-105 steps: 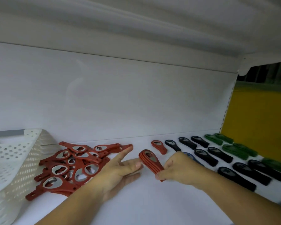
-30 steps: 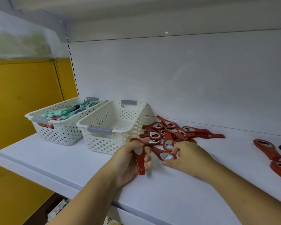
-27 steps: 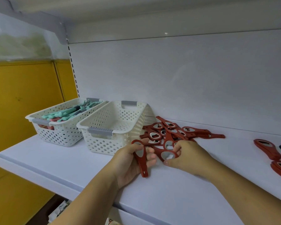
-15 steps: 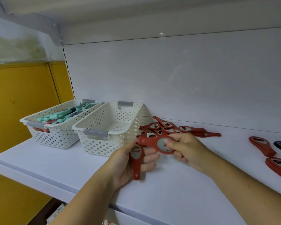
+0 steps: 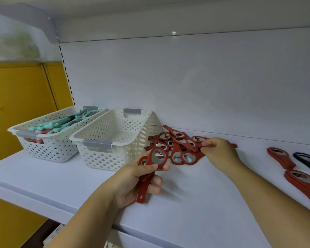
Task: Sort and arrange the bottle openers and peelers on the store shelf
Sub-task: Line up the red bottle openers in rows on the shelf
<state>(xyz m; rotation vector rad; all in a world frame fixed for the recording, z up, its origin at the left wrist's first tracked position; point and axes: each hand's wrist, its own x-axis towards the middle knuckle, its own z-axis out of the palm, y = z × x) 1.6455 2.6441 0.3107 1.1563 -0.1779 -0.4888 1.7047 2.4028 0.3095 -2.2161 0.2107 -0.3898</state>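
Loose pile of red openers (image 5: 175,145) lies by the back edge of the shelf (image 5: 186,221), touching the empty basket (image 5: 104,158), unsorted. Left hand (image 5: 132,183) grips a small bunch (image 5: 157,157) by the handles, just in front of the pile. Right hand (image 5: 220,154) pinches a single opener (image 5: 198,139) at the pile's right side. Red stacks (image 5: 280,157) and a dark opener (image 5: 305,161) are laid out toward the right end. Peelers (image 5: 57,124) sit in the left basket (image 5: 48,151). Looks partway done, since most of the pile is left.
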